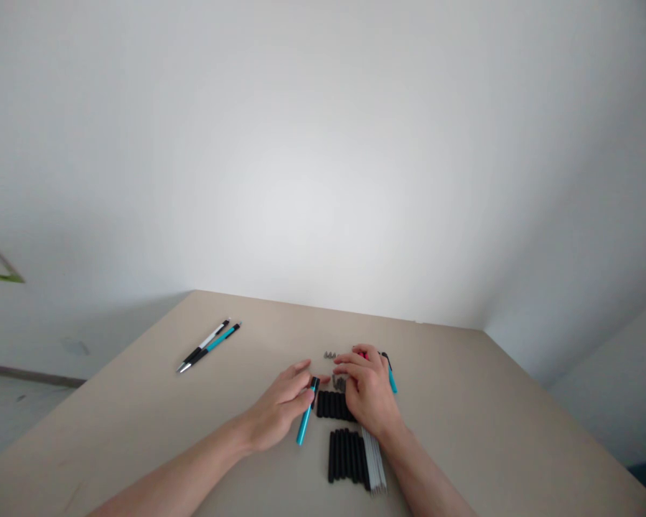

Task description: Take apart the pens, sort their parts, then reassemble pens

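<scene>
Both hands meet over my table (463,431). Left hand (280,409) pinches a teal pen barrel (306,422), fingers closed round its black upper end. Right hand (369,391) lies curled over small parts, but I cannot tell if it grips any. Black tubes (345,455) sit just below both hands, and two finished pens (209,346) lie well off left.

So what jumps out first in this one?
Two bare hands meet at the middle of the beige table: the left hand holds a teal pen barrel, while the right hand rests over rows of black pen grips. Two assembled pens lie apart at far left.
</scene>
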Motion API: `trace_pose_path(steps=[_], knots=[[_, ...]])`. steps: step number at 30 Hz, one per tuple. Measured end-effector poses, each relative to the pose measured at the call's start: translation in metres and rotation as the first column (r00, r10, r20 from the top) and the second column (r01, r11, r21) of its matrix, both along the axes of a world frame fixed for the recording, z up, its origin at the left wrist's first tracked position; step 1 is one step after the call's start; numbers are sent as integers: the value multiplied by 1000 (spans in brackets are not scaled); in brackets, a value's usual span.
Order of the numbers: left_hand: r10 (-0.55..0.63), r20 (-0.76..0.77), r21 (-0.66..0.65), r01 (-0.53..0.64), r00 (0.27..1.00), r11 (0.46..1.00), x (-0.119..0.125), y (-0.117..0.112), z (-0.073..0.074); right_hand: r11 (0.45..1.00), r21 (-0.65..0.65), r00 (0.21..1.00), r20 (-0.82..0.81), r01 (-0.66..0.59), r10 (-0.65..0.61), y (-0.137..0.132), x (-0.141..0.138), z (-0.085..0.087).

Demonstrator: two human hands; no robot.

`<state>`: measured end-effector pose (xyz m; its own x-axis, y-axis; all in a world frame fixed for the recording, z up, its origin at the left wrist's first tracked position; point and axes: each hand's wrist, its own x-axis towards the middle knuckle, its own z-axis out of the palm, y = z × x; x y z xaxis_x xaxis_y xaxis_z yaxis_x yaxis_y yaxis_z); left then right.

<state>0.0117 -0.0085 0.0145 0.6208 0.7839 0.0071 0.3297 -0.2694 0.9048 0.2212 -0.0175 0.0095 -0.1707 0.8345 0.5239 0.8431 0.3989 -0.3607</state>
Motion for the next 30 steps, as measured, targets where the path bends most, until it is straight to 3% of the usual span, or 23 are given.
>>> trace_pose_path(steps=[23,30], knots=[[-12,17,29,12,1000,999,0,0,2,1000,-1,999,26,-29,29,-1,-1,2],[11,19,101,-13,1000,995,2,0,1,1000,24,1000,-16,-12,13,0,-1,0]])
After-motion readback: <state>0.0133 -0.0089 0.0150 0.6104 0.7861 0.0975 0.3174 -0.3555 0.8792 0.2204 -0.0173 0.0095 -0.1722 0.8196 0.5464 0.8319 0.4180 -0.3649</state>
